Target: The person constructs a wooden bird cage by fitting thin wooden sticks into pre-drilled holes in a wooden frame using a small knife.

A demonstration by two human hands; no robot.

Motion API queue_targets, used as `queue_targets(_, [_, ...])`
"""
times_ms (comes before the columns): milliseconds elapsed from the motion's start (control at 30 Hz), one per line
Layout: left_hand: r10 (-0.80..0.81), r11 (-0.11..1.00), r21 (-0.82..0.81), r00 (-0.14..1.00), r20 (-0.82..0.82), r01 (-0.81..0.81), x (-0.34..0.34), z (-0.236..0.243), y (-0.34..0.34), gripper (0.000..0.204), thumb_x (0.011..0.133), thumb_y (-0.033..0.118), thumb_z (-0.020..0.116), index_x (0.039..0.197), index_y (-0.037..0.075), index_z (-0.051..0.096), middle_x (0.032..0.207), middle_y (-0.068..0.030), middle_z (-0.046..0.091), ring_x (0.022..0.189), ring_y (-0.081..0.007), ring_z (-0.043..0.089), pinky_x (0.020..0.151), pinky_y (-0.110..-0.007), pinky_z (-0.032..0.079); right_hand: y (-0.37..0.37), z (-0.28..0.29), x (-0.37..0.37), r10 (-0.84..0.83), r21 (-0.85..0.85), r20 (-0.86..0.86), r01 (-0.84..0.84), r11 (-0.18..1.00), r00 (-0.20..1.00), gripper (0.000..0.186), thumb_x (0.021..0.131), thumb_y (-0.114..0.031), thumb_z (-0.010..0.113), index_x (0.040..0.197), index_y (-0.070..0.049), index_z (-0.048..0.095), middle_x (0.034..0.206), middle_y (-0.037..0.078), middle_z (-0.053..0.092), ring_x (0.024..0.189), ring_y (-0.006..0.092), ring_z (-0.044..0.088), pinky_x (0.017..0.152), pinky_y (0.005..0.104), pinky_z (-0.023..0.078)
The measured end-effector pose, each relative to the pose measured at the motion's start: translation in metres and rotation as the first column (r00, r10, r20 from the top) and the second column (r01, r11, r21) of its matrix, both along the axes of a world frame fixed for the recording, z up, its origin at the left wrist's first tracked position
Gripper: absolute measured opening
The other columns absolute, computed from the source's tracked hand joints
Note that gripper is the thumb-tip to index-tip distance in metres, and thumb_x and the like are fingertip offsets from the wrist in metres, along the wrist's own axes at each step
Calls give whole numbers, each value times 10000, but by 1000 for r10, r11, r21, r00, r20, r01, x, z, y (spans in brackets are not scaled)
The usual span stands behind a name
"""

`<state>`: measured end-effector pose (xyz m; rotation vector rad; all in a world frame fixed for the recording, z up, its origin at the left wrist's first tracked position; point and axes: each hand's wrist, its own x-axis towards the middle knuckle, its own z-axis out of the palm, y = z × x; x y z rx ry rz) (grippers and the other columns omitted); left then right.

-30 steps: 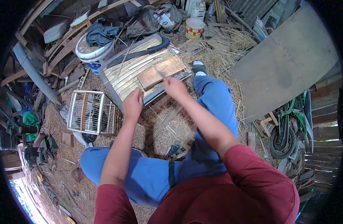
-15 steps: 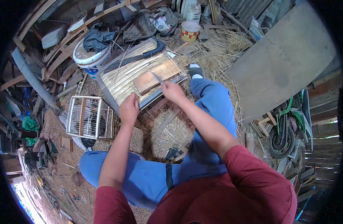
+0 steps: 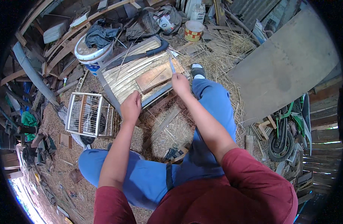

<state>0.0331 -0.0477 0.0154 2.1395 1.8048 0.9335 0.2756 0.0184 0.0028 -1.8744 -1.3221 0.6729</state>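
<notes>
My right hand is closed around the handle of a knife, its narrow blade pointing away from me over the far right end of a reddish wooden board. My left hand is closed at the near left corner of that board. From its fingers a thin stick slants up across the board; its held end is hidden. The board lies on a bench top of pale wooden slats. Behind it, also on the slats, rests a machete with a curved black handle.
A wire-and-wood cage stands left of the bench. A white bucket with a black bag is behind it, and a smaller patterned bucket stands farther back. A large grey sheet leans at right, near a wheel. Straw covers the floor.
My right hand has moved right and slightly away with the knife, whose blade has swung from the board's middle to its far right end. My left hand has barely moved.
</notes>
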Motion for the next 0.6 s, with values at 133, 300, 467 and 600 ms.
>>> queue_targets(133, [-7, 1000, 4, 1000, 0, 7, -1, 1, 1, 69, 977, 169, 617, 970, 102, 601, 895, -171, 676, 846, -422, 664, 702, -496, 514, 3, 8, 0, 105, -21, 30, -105, 994, 994, 433, 1012, -345, 473, 973, 13, 714, 1002, 295, 706, 989, 498, 668, 902, 556, 519])
queue_targets(300, [-35, 999, 2, 999, -23, 35, -1, 2, 2, 49, 965, 151, 608, 966, 103, 599, 912, -167, 675, 850, -423, 661, 702, -494, 516, -10, 10, -11, 153, -88, 94, -145, 986, 984, 430, 1010, -343, 482, 974, 12, 722, 1013, 297, 706, 991, 495, 669, 910, 558, 520])
queue_targets(467, [-7, 1000, 11, 1000, -30, 8, -3, 3, 1, 43, 957, 138, 606, 960, 97, 594, 914, -163, 672, 853, -425, 659, 700, -496, 514, -21, 11, -24, 232, -136, 58, -223, 965, 971, 435, 1014, -361, 497, 1012, 9, 725, 1029, 292, 709, 1011, 491, 670, 918, 541, 522])
queue_targets(600, [-21, 1000, 10, 998, -61, 21, 2, 4, 2, 41, 952, 123, 601, 941, 88, 582, 894, -164, 663, 843, -427, 656, 693, -505, 505, -17, 0, -18, 157, -52, 18, -156, 986, 987, 422, 1019, -351, 504, 990, 1, 735, 985, 291, 714, 962, 500, 676, 882, 555, 536])
